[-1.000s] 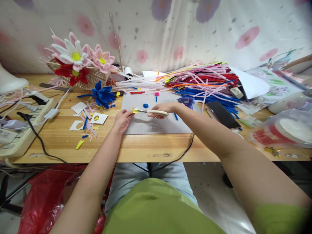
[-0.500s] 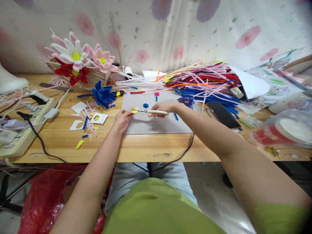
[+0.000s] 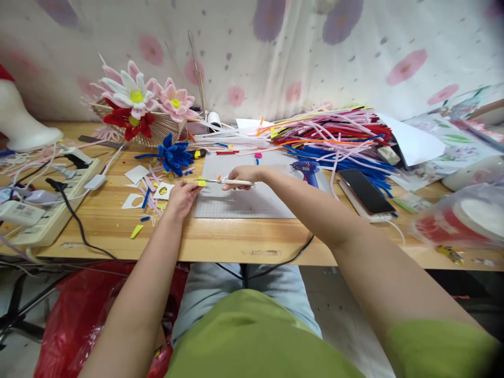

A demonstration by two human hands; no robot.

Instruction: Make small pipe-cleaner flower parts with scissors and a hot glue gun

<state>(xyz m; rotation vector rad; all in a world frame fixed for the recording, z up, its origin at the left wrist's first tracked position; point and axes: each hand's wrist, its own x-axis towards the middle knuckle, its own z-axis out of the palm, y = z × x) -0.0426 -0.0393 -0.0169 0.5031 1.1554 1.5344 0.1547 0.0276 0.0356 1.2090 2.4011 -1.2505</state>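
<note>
Between the fingertips of my left hand is a small yellow piece, pinched at its near end. My right hand is closed round the pale handles of a pair of scissors. The metal blades point left and meet the yellow piece; whether they are parted is too small to tell. A grey cutting mat lies beneath both. A tiny orange bit shows by the blades. Left of my left hand lie white cards with round holes, yellow scraps and pink strips.
A blue fuzzy flower and a basket of pink, white and red flowers stand back left. Pipe cleaners are heaped behind the mat. A purple glue gun, phone and bagged cup are right, a power strip left.
Both hands have moved left with the scissors and the yellow piece. The view has shifted slightly. The blue disc seen beside the scissors earlier is no longer visible.
</note>
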